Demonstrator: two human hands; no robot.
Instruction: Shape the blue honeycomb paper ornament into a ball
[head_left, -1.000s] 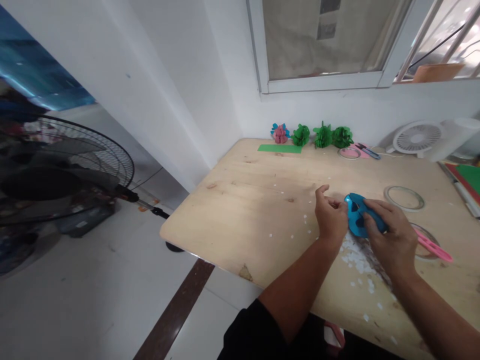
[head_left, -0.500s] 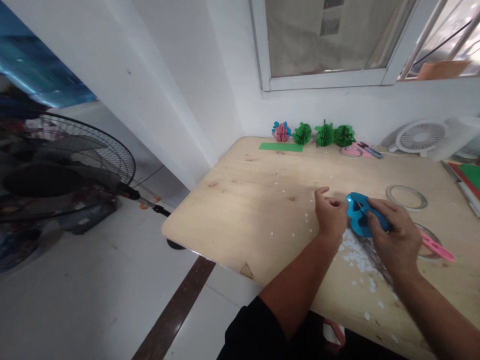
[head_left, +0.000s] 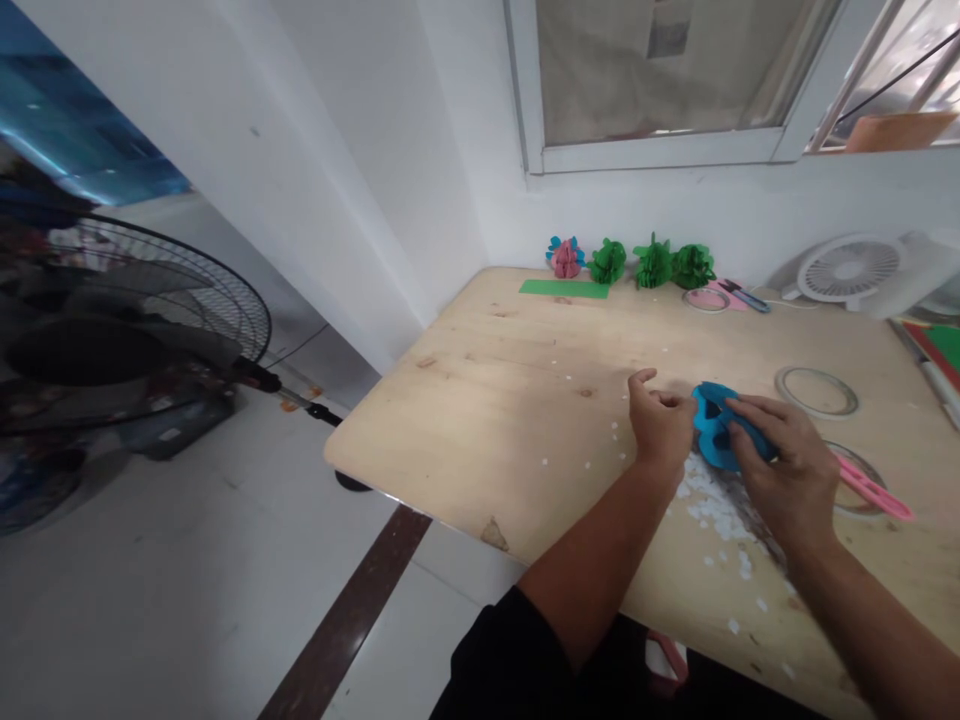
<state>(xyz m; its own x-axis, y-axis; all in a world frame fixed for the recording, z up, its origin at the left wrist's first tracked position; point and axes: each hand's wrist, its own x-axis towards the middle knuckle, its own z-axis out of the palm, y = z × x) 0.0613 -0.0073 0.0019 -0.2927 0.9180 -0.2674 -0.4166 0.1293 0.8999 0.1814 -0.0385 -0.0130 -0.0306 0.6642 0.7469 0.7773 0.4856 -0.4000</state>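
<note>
A blue paper piece (head_left: 721, 448) with cut-out openings is held above the table between both hands. My right hand (head_left: 791, 465) grips its right side between thumb and fingers. At its left edge, my left hand (head_left: 661, 425) pinches the paper, with one finger raised. Small white paper bits (head_left: 724, 515) lie scattered on the wood beneath the hands. A pink cutter (head_left: 874, 485) rests over a tape ring to the right of my right hand.
Along the wall stand green paper balls (head_left: 654, 264) and a pink and blue one (head_left: 566, 259). A green strip (head_left: 564, 289), a tape ring (head_left: 817, 391), blue-handled snips (head_left: 744, 296) and a small white fan (head_left: 851, 268) also sit on the table (head_left: 450, 420).
The view has shifted slightly. The blue paper has tilted a little in my hands, and my right fingers have moved slightly left along it. Both hands keep their hold.
</note>
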